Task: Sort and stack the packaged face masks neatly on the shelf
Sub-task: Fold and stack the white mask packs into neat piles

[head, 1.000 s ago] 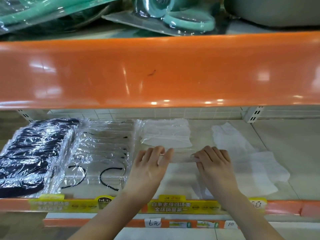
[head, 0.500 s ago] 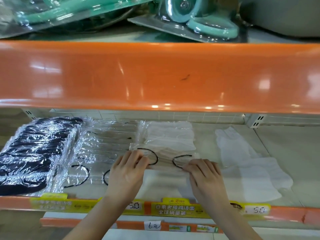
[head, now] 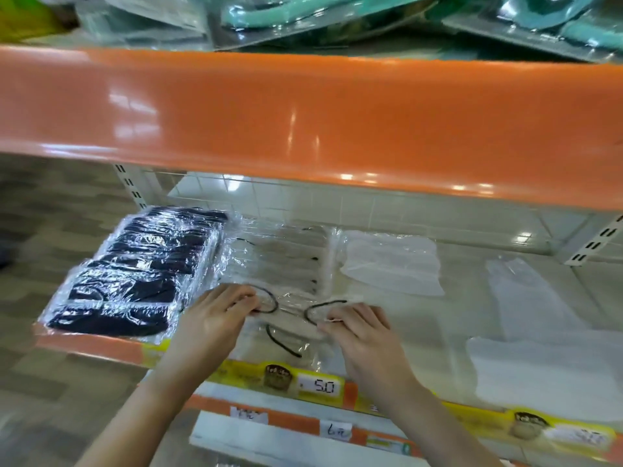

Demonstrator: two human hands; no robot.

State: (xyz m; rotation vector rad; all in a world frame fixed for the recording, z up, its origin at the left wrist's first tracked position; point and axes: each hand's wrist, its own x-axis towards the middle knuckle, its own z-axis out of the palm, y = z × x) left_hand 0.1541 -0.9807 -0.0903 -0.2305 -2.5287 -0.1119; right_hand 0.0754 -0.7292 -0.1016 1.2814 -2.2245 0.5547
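Now both hands meet at the lower middle of the frame, over the front part of the shelf [head: 448, 332]. The left hand [head: 215, 318] has its fingers curled and pinches the left edge of a clear packet [head: 291, 306] that holds a mask with black ear loops. The right hand [head: 360, 332] pinches the right edge of the same packet with curled fingertips. This packet lies on top of a row of similar clear packets [head: 283, 257] which runs toward the back of the shelf.

To the left of it, at the middle left of the frame, a stack of black masks in plastic [head: 141, 271] lies on the shelf and reaches its front edge. Just right of the clear row, a packet of white masks [head: 391, 261] lies further back. More white packets [head: 539, 358] lie at the lower right, well apart from the hands.

Along the front edge runs a yellow price strip [head: 303, 382] with "5.0" on it. Above everything, the orange upper shelf edge [head: 303, 119] crosses the frame, with teal packaged goods [head: 303, 15] on it.
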